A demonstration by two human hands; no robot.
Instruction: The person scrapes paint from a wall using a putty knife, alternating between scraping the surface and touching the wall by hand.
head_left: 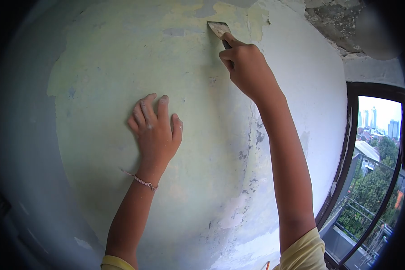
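Note:
My right hand point(246, 67) is raised high and wrapped round the dark handle of a putty knife point(219, 29). The knife's wide blade, smeared with pale residue, meets the upper part of the wall point(198, 148), as far as I can see. Peeling paint in pale green, grey and white covers that wall, with a cracked, flaking strip below my right hand. Lower and to the left, my left hand point(154, 121) rests against the green area with its dusty fingers spread and nothing in them. A braided bracelet point(145, 182) circles the left wrist.
A dark-framed window or door point(352, 117) stands at the right, with a railing, trees and tall buildings beyond. Damaged, crumbling ceiling point(335, 24) shows at the upper right. A small orange object point(267, 265) pokes up at the bottom edge.

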